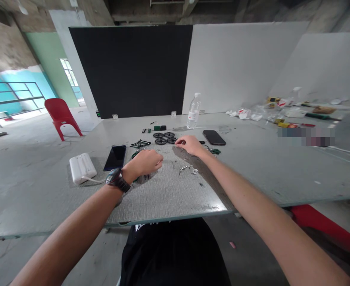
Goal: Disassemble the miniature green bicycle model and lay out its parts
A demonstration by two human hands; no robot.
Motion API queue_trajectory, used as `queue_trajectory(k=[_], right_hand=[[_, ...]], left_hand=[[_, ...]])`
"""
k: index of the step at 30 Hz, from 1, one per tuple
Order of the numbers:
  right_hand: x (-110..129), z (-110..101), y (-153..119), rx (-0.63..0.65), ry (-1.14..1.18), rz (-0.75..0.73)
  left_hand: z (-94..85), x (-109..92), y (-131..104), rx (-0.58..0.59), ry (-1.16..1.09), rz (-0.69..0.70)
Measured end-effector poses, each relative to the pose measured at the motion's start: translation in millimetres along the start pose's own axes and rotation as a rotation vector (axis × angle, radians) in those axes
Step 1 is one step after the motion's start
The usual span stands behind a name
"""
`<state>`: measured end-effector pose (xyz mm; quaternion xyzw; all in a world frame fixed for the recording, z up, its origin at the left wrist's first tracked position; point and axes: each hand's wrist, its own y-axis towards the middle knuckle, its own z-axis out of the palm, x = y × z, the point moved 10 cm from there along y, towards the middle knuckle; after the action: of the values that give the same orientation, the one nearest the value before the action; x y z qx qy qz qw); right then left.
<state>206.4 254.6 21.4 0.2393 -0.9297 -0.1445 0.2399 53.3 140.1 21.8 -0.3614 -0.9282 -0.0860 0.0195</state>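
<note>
Grey and scuffed, the worktop (163, 198) runs up to a black panel (133, 71). From the head view, your right hand (189, 143) reaches in at the edge of the four black wheels (160, 141), its grip bent, contents unclear. Your left hand (147, 162) curls over dark small parts; you cannot tell whether that grip holds anything. Left of the wheels lies a black frame (140, 143); a bottle (194, 111) stands beyond.

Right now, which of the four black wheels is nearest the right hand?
The rightmost wheel in the nearer row: the right hand's fingertips are by its edge, the others farther off.
</note>
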Motion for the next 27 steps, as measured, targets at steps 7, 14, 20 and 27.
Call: queue_trajectory(k=[7,14,20,27], right_hand=[[3.4,5.6,2.1,-0.001,-0.028,-0.002],[0.4,0.0,-0.3,-0.022,-0.015,0.025],[-1.1,2.5,0.8,-0.012,-0.029,0.05],[-3.4,-1.8,-2.6,-0.008,-0.06,0.062]], left_hand=[[-3.0,-2.2,-1.2,-0.002,0.016,-0.002],[-2.2,-2.2,-0.7,0.002,0.031,0.003],[-1.9,-2.2,-0.8,0.001,0.042,0.004],[-1.3,-1.7,-0.9,0.003,0.037,0.003]])
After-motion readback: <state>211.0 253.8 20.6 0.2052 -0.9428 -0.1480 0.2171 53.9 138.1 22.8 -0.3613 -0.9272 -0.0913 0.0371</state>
